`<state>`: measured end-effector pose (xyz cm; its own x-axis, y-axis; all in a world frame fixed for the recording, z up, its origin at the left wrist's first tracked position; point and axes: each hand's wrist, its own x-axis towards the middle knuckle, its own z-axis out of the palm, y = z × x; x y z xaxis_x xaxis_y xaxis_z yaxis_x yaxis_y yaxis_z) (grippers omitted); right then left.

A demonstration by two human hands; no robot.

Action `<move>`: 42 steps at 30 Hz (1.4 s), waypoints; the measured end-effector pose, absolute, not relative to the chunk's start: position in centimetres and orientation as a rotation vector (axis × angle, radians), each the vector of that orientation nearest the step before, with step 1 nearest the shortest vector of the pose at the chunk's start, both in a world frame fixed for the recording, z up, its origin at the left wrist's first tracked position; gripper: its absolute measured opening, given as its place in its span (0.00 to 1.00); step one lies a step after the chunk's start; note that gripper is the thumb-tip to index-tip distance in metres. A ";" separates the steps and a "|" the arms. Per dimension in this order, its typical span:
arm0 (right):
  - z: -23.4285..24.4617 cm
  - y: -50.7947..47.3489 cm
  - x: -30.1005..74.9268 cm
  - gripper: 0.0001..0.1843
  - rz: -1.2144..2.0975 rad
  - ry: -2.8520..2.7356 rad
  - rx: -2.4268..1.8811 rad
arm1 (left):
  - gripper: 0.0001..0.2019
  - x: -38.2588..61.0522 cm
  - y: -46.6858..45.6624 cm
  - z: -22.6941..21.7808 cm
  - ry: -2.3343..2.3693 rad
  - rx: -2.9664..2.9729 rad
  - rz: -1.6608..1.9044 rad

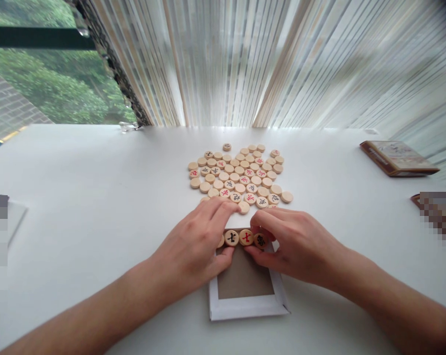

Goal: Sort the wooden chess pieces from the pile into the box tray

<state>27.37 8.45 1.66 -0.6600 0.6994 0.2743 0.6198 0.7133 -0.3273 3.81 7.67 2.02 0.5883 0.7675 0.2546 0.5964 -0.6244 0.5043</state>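
Observation:
A row of round wooden Chinese chess pieces (232,238) lies along the far end of a shallow white cardboard box (248,306) with a brown-grey bottom. My left hand (199,236) curls round the left part of this row, thumb on the near side and fingers on the far side. At the row's right end, my right hand (291,241) grips a black-marked piece (260,240) between thumb and fingers. A red-marked piece (246,237) shows between the hands. The fingers partly hide the outer pieces.
Many loose pieces (240,170) lie spread beyond the box, some showing red or black characters, others plain. A brown-edged box (398,159) sits at the right on the white table (97,197). Blurred-out items lie at both sides. Striped curtains (223,64) hang behind.

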 end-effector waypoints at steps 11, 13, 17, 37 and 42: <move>1.4 8.4 27.6 0.08 0.285 -2.566 -1.003 | 0.27 4.0 7.6 1.9 1.096 2.440 0.675; 1.4 8.4 27.6 0.08 0.296 -2.573 -1.008 | 0.26 4.0 7.6 1.9 1.089 2.441 0.675; 1.7 8.5 27.8 0.08 0.311 -2.588 -0.996 | 0.26 3.9 7.6 2.0 1.088 2.445 0.675; 3.2 8.6 28.2 0.07 0.381 -2.688 -1.118 | 0.28 3.8 7.6 1.9 1.107 2.473 0.651; 3.2 8.6 28.3 0.07 0.395 -2.675 -1.132 | 0.27 3.7 7.5 2.0 1.116 2.470 0.650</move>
